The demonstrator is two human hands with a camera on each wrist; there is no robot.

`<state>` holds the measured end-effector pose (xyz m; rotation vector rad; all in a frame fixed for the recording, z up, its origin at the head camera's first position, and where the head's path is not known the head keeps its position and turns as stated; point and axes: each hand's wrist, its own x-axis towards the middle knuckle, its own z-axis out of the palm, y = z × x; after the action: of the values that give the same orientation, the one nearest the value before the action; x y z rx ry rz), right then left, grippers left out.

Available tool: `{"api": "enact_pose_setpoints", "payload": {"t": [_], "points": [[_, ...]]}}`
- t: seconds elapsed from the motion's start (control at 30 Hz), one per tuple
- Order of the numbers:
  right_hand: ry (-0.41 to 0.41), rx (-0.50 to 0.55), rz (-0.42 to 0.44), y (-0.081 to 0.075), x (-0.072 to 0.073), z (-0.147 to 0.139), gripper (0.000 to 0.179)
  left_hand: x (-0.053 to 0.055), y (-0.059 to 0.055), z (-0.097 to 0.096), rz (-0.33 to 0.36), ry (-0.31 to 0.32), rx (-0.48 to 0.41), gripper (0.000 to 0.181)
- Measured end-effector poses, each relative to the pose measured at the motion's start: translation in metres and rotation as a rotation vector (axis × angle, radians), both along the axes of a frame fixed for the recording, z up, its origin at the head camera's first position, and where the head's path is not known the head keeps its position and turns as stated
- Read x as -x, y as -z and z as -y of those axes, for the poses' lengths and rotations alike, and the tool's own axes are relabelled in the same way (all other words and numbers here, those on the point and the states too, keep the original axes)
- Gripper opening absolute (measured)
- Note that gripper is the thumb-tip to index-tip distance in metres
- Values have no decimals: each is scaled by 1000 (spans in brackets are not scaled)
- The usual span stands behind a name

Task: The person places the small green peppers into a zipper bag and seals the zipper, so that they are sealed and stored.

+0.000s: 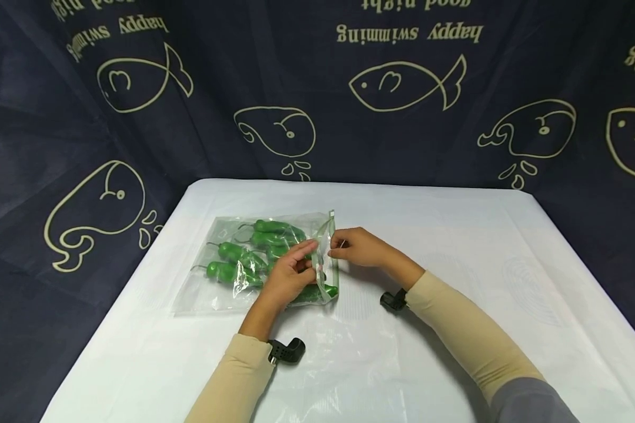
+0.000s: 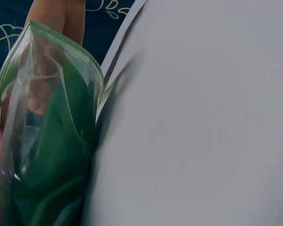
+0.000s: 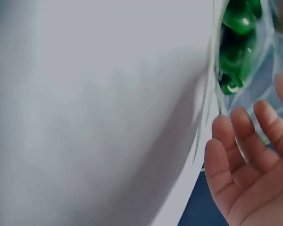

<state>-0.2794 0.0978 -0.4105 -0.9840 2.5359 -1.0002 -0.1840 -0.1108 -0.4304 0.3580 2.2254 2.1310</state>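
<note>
A clear zip bag (image 1: 201, 299) with a green-edged mouth lies on the table, holding several green peppers (image 1: 233, 254). Its mouth faces right and gapes; peppers (image 3: 238, 61) show through it in the right wrist view. My left hand (image 1: 288, 276) lies over the bag near the mouth, thumb and index finger gripping the upper layer by the rim. My right hand (image 1: 362, 247) pinches the rim from the other side, fingers bent. In the right wrist view the right hand's fingers (image 3: 243, 129) touch the bag's edge; plastic hides part of the contact.
A white-covered table (image 1: 455, 247) extends around the bag. Behind it hangs a dark blue cloth (image 1: 323, 153) printed with fish and words. Black wrist cameras (image 1: 288, 351) are strapped to both forearms.
</note>
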Motion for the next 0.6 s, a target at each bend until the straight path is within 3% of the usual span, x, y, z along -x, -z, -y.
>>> {"api": "enact_pose_setpoints", "payload": {"t": [0.1,0.23,0.27,0.4,0.6], "points": [[147,94,109,0,5,-3,15,-2,-1,-2,-2,-1,30,63],[282,255,276,0,10,-4,38,-5,-3,-4,-21,1,63,65],[301,292,323,-3,10,-3,42,-8,-8,-5,-20,3,81,64],[372,356,424,5,16,0,54,-12,-9,-7,-35,11,135,64],[430,364,489,17,26,8,51,-15,-8,-10,-66,13,212,65]]}}
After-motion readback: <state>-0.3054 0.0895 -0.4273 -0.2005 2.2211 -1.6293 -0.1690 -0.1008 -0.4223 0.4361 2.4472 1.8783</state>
